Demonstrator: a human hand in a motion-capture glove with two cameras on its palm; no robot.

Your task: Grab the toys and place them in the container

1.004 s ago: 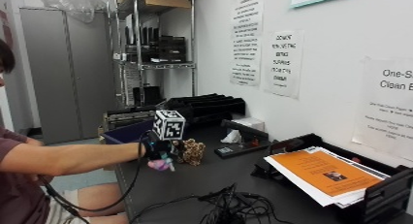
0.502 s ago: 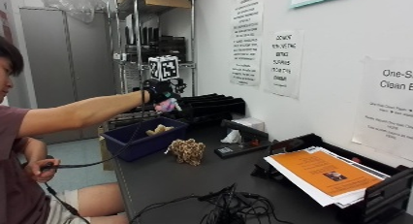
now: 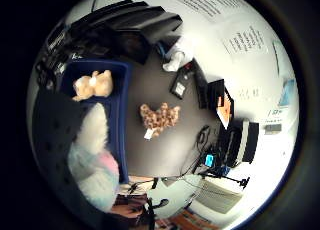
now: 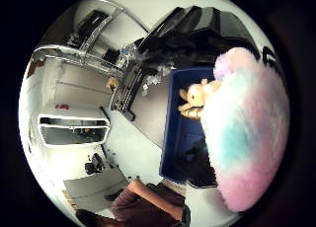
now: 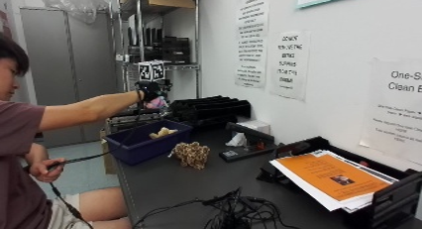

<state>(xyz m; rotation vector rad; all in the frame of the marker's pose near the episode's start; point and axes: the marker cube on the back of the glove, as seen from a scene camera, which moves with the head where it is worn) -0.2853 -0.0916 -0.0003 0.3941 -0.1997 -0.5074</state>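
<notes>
Holding pink-and-blue fluffy toy (image 4: pixel 245 133) in curled fingers, right hand (image 5: pixel 149 90) raised above blue container (image 5: pixel 141 143). Tan plush (image 5: pixel 162 133) inside container; spotted brown toy (image 5: pixel 191 154) lies on counter (image 5: pixel 171 184) just beside it.

Even indoor light, bright white wall (image 5: pixel 342 65), soft shadows, palm views curved at their edges

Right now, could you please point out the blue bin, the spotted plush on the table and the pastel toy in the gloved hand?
blue bin (image 5: pixel 135 148): outside view, on its front wall.
spotted plush (image 5: pixel 192 154): outside view, on its body.
pastel toy (image 4: pixel 244 138): thumb side palm view, on its fluffy middle.
</notes>
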